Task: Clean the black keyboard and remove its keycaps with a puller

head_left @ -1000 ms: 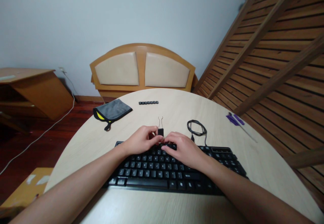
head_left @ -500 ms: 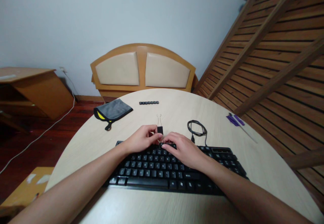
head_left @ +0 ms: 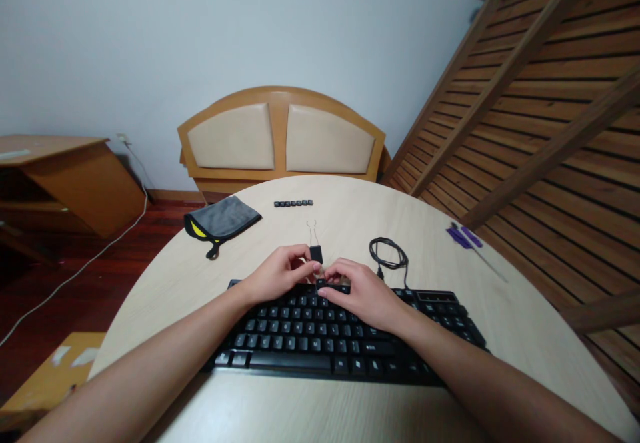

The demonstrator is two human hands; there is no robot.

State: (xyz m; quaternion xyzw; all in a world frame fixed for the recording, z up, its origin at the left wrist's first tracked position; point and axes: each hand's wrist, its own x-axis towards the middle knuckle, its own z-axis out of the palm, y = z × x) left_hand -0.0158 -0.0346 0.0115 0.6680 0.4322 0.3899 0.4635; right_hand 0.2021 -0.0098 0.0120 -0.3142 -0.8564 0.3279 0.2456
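Note:
A black keyboard (head_left: 287,361) lies across the near part of the round table. My left hand (head_left: 280,273) is closed on a keycap puller (head_left: 316,254) with a black handle; one pair of its thin wire prongs points away from me and the other points down at the keyboard's top row. At those lower wires is a black keycap (head_left: 321,283), slightly raised. My right hand (head_left: 357,289) has its thumb and forefinger curled about this keycap from the right, apparently pinching it. The exact contact is partly hidden by the fingers.
Several loose keycaps (head_left: 293,203) form a row farther back on the table (head_left: 345,213). A folded grey cloth (head_left: 225,219) lies at left. The coiled keyboard cable (head_left: 389,254) sits behind the keyboard, and a purple brush (head_left: 463,237) with a thin handle lies far right.
The puller has tilted slightly and its far prongs have shifted left. My right fingers have spread a little, and the keycap between my hands shows more clearly. The other things on the table stay put.

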